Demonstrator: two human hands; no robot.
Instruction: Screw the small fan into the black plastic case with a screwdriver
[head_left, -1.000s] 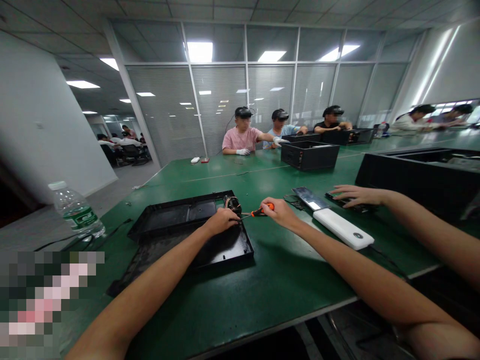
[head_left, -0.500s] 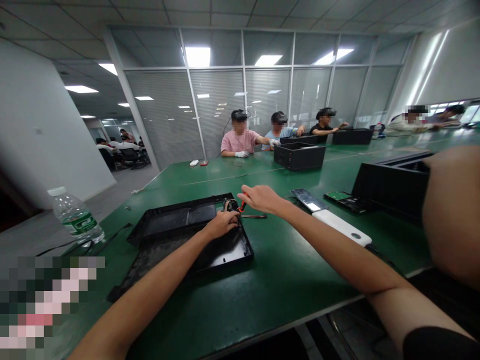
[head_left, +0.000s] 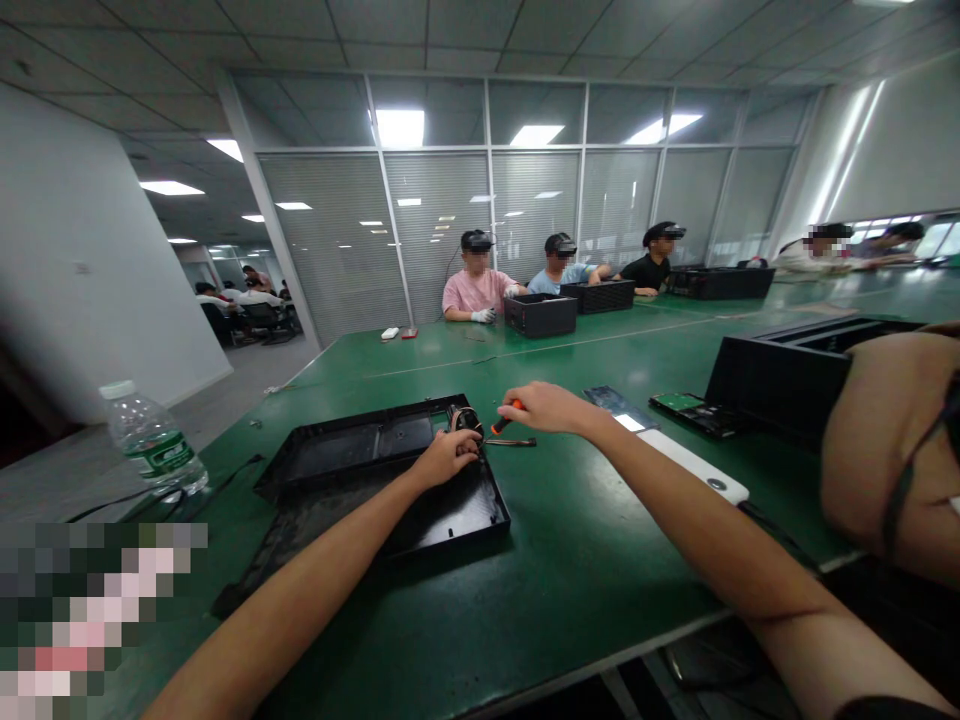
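Observation:
A screwdriver with an orange and black handle (head_left: 516,407) is in my right hand (head_left: 551,408), its fingers wrapped round the handle. The tool tilts down to the left, toward a black part with wires (head_left: 465,414) at the far right corner of an open black plastic case (head_left: 457,510). My left hand (head_left: 450,456) rests at that corner, fingers curled in against the wired part; what they pinch is hidden. A bundled cable (head_left: 511,442) with a dark end sticks out to the right of the case, lying on the green table.
A water bottle (head_left: 154,445) stands left. To the right lie a white power-bank-like slab (head_left: 694,465), a clear-looking bag (head_left: 615,402) and a green circuit board (head_left: 679,402). Near them are a black case (head_left: 780,385) and a neighbour's arm (head_left: 877,450). Several people sit across the table.
My right hand has drawn the screwdriver a little right, away from the wired part. My left hand stays at the case corner. Across the table, a black case has shifted left.

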